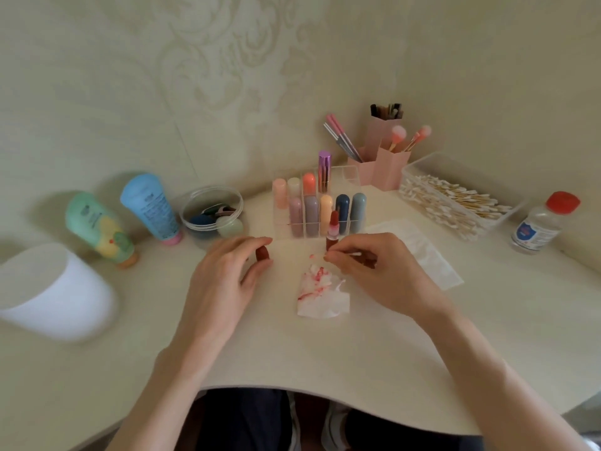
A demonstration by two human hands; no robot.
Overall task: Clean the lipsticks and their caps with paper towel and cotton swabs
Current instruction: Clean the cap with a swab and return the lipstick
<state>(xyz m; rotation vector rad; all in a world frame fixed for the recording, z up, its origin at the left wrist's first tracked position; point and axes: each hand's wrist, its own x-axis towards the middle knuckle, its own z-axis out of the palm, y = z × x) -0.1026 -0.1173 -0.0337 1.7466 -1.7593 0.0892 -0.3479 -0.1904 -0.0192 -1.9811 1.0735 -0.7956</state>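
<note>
The left hand's thumb and forefinger are pinching a dark red cap low over the table. Whether the cap is touching the surface cannot be told. The remaining fingers are curling loosely beside it.

The right hand's fingertips are bunching together and pinching a thin white stick, seemingly a cotton swab, with its reddened end pointing left. Just behind those fingertips the uncapped lipstick is standing upright, close in front of the clear organizer that is holding the other lipsticks.

A red-stained paper towel is lying between the two hands, just beneath the right fingertips. A clean folded towel is lying to the right, with the right hand's knuckles overlapping its near edge.

Bare tabletop is running from the stained towel down to the curved front edge. A box of cotton swabs and a red-capped bottle are sitting well to the right. A round clear tub is sitting to the left of the organizer.

Both forearms are reaching in from the bottom corners, converging, with the palms facing down.
</note>
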